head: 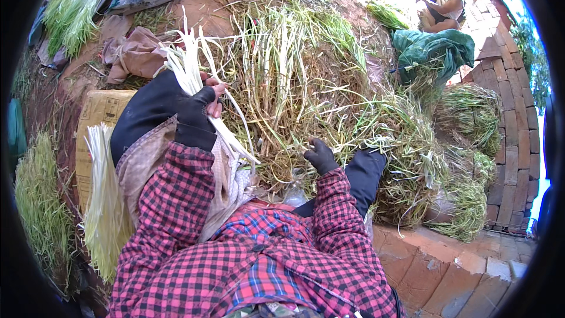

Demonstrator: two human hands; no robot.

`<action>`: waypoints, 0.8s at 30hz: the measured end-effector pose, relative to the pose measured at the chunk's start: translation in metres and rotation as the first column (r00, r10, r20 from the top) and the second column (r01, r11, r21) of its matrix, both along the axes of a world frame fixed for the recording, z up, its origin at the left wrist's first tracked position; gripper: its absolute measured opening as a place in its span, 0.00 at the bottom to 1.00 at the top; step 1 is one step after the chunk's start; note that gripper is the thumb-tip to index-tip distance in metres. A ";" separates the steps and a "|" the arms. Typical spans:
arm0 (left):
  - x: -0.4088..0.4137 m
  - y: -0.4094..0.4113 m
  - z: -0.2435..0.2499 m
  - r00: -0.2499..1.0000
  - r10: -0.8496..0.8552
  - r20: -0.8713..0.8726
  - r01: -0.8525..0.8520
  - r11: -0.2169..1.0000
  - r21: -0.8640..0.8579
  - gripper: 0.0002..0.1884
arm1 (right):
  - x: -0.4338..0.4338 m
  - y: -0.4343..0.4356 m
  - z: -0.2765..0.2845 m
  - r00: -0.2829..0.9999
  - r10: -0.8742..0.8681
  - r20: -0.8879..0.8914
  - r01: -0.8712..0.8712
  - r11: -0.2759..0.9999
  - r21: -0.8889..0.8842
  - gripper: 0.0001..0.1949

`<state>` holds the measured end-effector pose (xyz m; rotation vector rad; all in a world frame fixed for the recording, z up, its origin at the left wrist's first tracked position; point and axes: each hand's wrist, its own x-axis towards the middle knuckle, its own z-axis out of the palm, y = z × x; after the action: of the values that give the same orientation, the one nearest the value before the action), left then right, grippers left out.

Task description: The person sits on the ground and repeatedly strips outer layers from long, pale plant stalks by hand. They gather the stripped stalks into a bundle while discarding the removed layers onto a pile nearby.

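My left hand (pixel 205 102), in a black fingerless glove, is closed around a bunch of white stalks (pixel 187 68) that look like blanched chives. The bunch slants across my left thigh, and one loose stalk (pixel 239 112) curves away from it. Over that thigh lies a pale checked cloth (pixel 227 174). My right hand (pixel 321 156), gloved too, is beside my right knee, low over brown roots and trimmings (pixel 282 165). Its fingers are bent, and whether they pinch a stem I cannot tell. In front of both hands, uncleaned stalks (pixel 282 62) are spread in a layer.
A bundle of pale stalks (pixel 106 203) rests against a yellow carton (pixel 84 141) at my left. Trimmings are heaped (pixel 406 168) right of my knee, by a brick edge (pixel 437 269). Beyond are a green mesh sack (pixel 432 53) and a seated person (pixel 443 4).
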<state>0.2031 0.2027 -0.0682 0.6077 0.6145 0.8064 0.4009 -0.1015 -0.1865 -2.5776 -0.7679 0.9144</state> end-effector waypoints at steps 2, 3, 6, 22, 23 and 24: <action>0.005 -0.007 -0.009 1.000 -0.028 -0.012 0.027 0.999 -0.030 0.18 | -0.028 0.037 0.032 1.000 -0.004 -0.006 0.006 0.887 0.462 0.21; 0.009 -0.011 -0.009 0.998 -0.050 -0.036 0.049 0.998 -0.034 0.17 | -0.047 0.061 0.054 0.998 0.034 -0.056 0.009 0.779 0.627 0.20; 0.017 -0.026 -0.009 0.973 -0.186 -0.134 0.187 0.982 -0.012 0.16 | -0.095 0.091 0.064 0.845 0.276 -0.458 0.115 0.743 0.660 0.15; 0.024 -0.035 -0.027 0.946 -0.260 -0.191 0.267 0.964 0.007 0.11 | 0.014 0.074 -0.122 0.740 -0.391 -0.547 0.561 0.807 0.183 0.16; 0.024 -0.034 -0.029 0.953 -0.254 -0.166 0.258 0.966 0.007 0.11 | 0.010 0.073 -0.125 0.834 -0.390 -0.390 0.526 0.776 0.349 0.15; 0.024 -0.034 -0.027 0.945 -0.279 -0.172 0.280 0.960 -0.016 0.09 | 0.009 0.068 -0.126 0.890 -0.406 -0.208 0.453 0.737 0.502 0.14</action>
<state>0.2266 0.1688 -0.0956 0.7594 0.6648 0.4926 0.4097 -0.0335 -0.3126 -2.0567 -0.3043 0.5502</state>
